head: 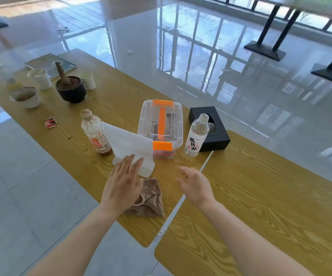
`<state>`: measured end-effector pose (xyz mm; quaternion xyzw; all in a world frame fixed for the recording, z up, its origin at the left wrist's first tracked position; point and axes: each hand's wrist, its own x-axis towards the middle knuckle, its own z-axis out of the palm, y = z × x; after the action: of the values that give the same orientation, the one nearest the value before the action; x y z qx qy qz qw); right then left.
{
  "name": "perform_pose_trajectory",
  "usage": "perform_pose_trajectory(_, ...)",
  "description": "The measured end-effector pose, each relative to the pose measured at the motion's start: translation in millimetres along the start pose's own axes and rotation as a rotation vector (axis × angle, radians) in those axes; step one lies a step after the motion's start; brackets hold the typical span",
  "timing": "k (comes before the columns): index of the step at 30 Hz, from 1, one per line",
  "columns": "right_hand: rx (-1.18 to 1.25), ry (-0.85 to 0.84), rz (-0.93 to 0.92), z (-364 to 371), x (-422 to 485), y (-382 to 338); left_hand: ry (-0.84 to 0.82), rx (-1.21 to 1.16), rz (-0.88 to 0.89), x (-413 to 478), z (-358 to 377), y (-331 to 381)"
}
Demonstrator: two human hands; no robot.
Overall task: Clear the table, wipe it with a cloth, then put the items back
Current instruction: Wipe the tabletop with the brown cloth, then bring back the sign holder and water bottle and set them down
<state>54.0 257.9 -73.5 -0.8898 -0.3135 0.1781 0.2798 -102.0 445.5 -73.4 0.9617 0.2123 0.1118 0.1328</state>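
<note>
The left hand (122, 186) was laid flat, fingers spread, with its fingertips on the near edge of a white sheet (130, 145) and its palm over the brown cloth (147, 200); nothing was clasped in it. The right hand (196, 186) was held open and empty just above the table (260, 196), near the seam between the two tabletops. The clearing step seemed hardly begun, since the table was seen fully laden. It would be done well if the sheet were lifted off first, so that the cloth beneath the palm was freed and kept within reach for wiping. Just beyond the left fingertips stood a nearly empty bottle (96, 132), touching the sheet, with the clear box (160, 126) beside it; these would best be moved upright, one per hand. A water bottle (196, 136) stood ahead of the right hand, against a black box (211, 128). Well apart, at the far end, a mortar (71, 88) and cups (39, 77) were left.
</note>
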Motion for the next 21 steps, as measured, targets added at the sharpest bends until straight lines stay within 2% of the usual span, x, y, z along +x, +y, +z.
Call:
perform_pose_trajectory(5, 0.090, 0.096, 0.005, -39, 24, 3, 0.215, 0.064, 0.029, 20, -31, 14)
perform_pose_trajectory(8, 0.149, 0.189, 0.021, -60, 39, 1, 0.283, 0.141, 0.015, 34, -46, 19)
perform_pose_trajectory(10, 0.165, 0.248, 0.054, -70, 50, -1, 0.262, 0.196, 0.026, 44, -54, 18)
perform_pose_trajectory(15, 0.175, 0.289, 0.150, -82, 77, -8, 0.072, 0.309, 0.071, 69, -58, 3)
perform_pose_trajectory(21, 0.135, 0.274, 0.192, -85, 100, -20, -0.006, 0.235, 0.119, 91, -67, -11)
